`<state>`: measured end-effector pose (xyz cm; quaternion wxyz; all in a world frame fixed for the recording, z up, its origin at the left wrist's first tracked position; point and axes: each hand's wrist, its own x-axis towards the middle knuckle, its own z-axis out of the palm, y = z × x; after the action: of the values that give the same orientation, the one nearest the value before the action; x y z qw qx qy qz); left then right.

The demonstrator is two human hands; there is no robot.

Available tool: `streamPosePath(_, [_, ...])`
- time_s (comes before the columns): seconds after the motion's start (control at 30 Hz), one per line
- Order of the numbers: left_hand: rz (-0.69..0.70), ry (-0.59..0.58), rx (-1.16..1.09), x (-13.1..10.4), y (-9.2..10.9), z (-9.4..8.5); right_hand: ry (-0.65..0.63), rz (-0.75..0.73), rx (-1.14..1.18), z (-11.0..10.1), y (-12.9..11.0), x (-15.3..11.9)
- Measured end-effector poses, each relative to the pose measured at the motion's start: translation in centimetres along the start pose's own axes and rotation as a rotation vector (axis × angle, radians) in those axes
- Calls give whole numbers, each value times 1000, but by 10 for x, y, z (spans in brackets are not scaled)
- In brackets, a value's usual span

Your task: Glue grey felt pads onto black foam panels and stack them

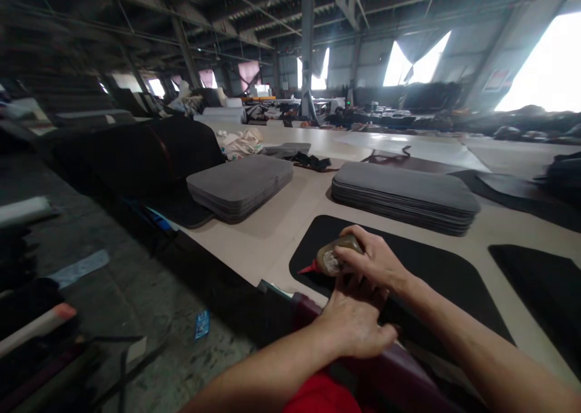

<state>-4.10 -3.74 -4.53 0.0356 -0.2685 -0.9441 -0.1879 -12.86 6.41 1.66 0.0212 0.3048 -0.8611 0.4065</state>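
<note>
My right hand (373, 257) is wrapped round a brownish glue bottle (327, 259) with a red pointed nozzle. The bottle is tilted, its tip pointing left and down just over the corner of a black rounded panel (422, 261) on the table. My left hand (356, 319) lies low at the panel's near edge, below the right hand. Its thumb sticks out to the right, apart from the other fingers, which the right hand and bottle partly cover. I see nothing held in it.
Two stacks of grey rounded panels, a left stack (240, 183) and a right stack (403, 192), rest on the pale table (236, 249). Another black panel (540, 292) lies to the right. A large black roll (149, 149) stands at left. Crumpled cloth (242, 142) sits behind.
</note>
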Motion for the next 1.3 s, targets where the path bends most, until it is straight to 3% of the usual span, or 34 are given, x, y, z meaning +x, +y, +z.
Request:
streamPosePath(0.27, [-11, 3, 35, 0, -1, 3, -12, -48, -48, -3, -6, 7])
streamPosePath(0.63, [-3, -60, -33, 3, -2, 1, 112, -53, -246, -7, 10, 45])
streamPosePath(0.97, [7, -32, -43, 2, -1, 0, 259, 70, -452, -15, 40, 83])
streamPosePath(1.3, [-10, -49, -66, 1, -1, -3, 244, 172, -578, -26, 45, 106])
